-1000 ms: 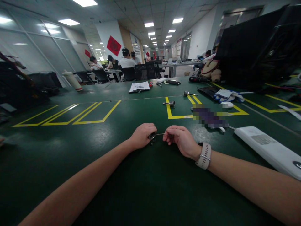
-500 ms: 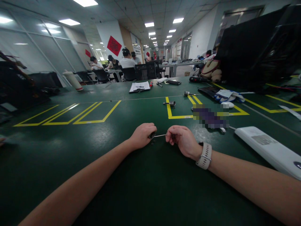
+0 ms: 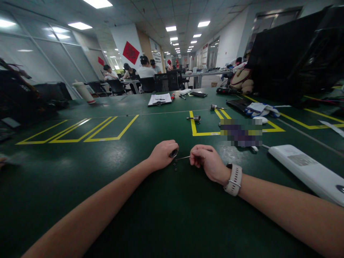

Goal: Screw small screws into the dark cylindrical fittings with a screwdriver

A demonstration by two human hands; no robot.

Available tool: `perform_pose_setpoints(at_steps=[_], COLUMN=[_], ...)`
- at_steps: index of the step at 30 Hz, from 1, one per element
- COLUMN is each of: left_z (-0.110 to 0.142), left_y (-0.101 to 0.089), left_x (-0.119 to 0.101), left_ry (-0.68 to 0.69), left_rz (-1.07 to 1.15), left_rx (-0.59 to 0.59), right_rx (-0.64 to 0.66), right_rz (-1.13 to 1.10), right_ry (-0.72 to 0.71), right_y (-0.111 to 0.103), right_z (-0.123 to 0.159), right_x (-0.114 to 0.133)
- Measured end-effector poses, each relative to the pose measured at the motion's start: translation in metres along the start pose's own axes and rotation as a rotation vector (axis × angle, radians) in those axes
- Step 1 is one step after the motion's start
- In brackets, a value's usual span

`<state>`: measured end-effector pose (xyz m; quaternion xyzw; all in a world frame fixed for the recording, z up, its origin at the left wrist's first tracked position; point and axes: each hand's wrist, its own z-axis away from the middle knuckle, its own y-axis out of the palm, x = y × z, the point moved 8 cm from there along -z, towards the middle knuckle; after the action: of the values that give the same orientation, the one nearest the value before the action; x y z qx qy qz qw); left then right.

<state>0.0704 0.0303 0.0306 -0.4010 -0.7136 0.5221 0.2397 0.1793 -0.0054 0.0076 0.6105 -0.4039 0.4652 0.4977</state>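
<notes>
My left hand [image 3: 163, 154] is closed around a dark metal part with a round, hollow end [image 3: 173, 153] that faces right toward me. Most of that part is hidden in the fist. Pinched in the fingers of my right hand [image 3: 204, 157] is a thin metal rod [image 3: 184, 157], its tip pointing left, just below and apart from the hollow end. Between the hands, several tiny dark pieces [image 3: 175, 165] lie on the green tabletop [image 3: 172, 208]. A pale watch [image 3: 233, 180] is on the right wrist.
Two metal parts with stems, one nearer [image 3: 195, 118] and one farther [image 3: 214, 107], lie by the yellow tape. To the right are a blurred-out purple object [image 3: 238, 134], a white power bank-like case [image 3: 303, 168] and gloves [image 3: 262, 109]. A clipboard [image 3: 160, 99] lies farther back.
The rod's tip has come away from the hollow end and dropped slightly lower. The tiny pieces are now spread farther, with one lying nearer to me. The left hand has barely moved.
</notes>
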Motion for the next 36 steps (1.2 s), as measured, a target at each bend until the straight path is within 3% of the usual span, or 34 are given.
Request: perform_pose_setpoints(at_steps=[5,8,11,15,18,22,24,27,30,34,36], left_z=[0.003,0.008,0.012,0.016,0.021,0.027,0.035,0.051,0.060,0.061,0.060], left_y=[-0.016,-0.030,-0.041,-0.059,-0.071,-0.063,-0.062,-0.066,-0.075,-0.075,-0.067], left_x=[0.016,0.028,0.040,0.048,0.048,0.029,0.012,-0.011,-0.026,-0.035,-0.036], left_ry=[-0.176,-0.310,-0.441,-0.591,-0.713,-0.859,-0.919,-0.975,-0.938,-0.879,-0.869], left_rz=[-0.037,-0.073,-0.069,0.056,0.336,1.034,1.255,1.407,1.453,1.467,1.490], left_rx=[-0.209,-0.355,-0.378,-0.396,-0.480,-0.448,-0.433,-0.415,-0.473,-0.515,-0.484], right_rx=[-0.072,-0.090,0.057,0.244,0.413,0.671,0.783,0.869,0.807,0.356,0.214], right_rz=[0.023,0.251,0.539,0.729,0.840,0.903,0.893,0.937,0.873,0.559,0.360], right_ry=[-0.059,-0.122,-0.162,-0.211,-0.317,-0.482,-0.526,-0.531,-0.480,-0.244,-0.105], right_y=[-0.006,-0.005,0.011,0.034,0.058,0.084,0.085,0.075,0.060,0.024,0.009], right_z=[0.001,0.003,0.003,0.004,0.013,0.043,0.062,0.084,0.092,0.070,0.062], right_x=[0.005,0.013,0.011,-0.001,-0.001,0.009,0.014,0.016,0.024,0.038,0.034])
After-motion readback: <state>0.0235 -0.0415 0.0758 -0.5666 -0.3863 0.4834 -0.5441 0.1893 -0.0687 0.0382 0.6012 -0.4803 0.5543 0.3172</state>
